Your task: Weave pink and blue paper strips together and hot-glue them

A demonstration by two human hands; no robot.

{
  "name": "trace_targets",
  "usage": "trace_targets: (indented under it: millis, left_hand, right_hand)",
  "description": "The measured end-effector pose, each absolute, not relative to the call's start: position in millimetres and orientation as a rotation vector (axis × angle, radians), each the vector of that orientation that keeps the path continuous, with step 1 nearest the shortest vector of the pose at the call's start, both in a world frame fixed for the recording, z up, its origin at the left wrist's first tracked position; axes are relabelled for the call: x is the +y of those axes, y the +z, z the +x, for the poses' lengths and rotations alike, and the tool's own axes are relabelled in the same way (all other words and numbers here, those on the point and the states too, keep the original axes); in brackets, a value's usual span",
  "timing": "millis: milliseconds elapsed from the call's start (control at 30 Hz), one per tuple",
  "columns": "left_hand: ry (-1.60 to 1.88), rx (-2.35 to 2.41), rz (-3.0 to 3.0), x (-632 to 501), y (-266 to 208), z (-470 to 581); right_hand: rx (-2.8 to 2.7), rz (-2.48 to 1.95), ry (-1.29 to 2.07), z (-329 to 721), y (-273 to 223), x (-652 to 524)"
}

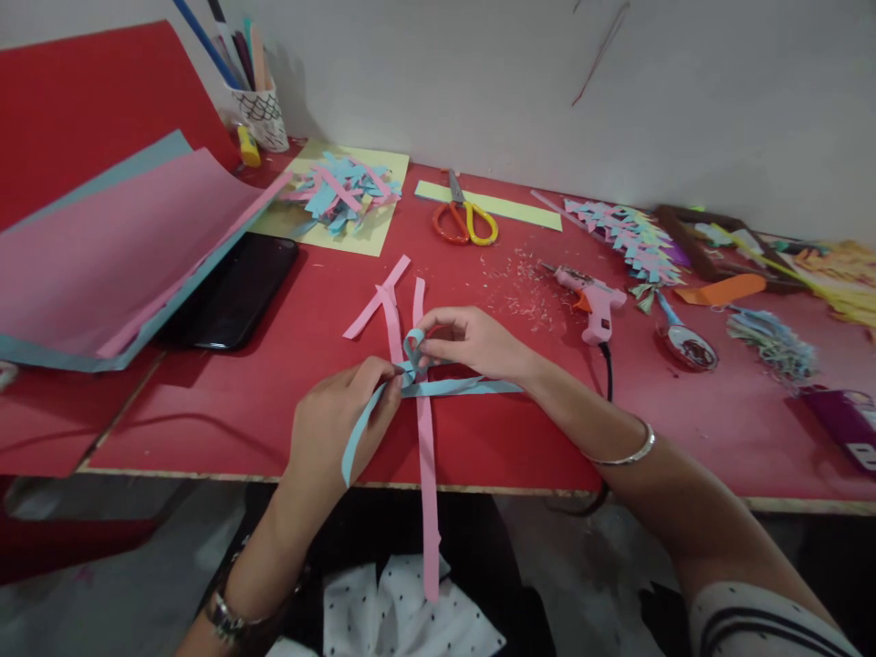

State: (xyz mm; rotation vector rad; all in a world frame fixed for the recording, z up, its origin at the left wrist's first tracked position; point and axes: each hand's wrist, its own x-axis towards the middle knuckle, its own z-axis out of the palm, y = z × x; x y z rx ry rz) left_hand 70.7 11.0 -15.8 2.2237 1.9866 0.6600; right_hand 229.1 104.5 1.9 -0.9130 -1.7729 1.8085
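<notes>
Between both hands, blue paper strips (pixel 455 389) and a long pink paper strip (pixel 427 474) cross over the red table. My left hand (pixel 342 411) pinches a blue strip where the strips meet, and that strip's loose end hangs down over the hand. With thumb and forefinger, my right hand (pixel 469 339) grips a blue strip that curls into a small loop (pixel 413 343). The pink strip's lower end hangs past the table's front edge toward my lap. Just beyond my fingers, more pink strips (pixel 378 299) lie crossed. My fingertips partly hide the crossing.
Scissors (pixel 464 219) lie behind the hands, with a pink glue gun (pixel 587 299) and its cord to the right. Cut strips (pixel 342 192) are piled on yellow paper at the back. A black phone (pixel 236 297) sits partly under coloured sheets (pixel 130 237) on the left.
</notes>
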Motion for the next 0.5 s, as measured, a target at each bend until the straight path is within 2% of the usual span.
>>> trace_targets:
  millis: [500]
  left_hand:
    - [0.678,1.989,2.226,11.4,-17.7,70.5]
  right_hand:
    - [-1.935,-0.847,1.627,231.9,4.4,103.8]
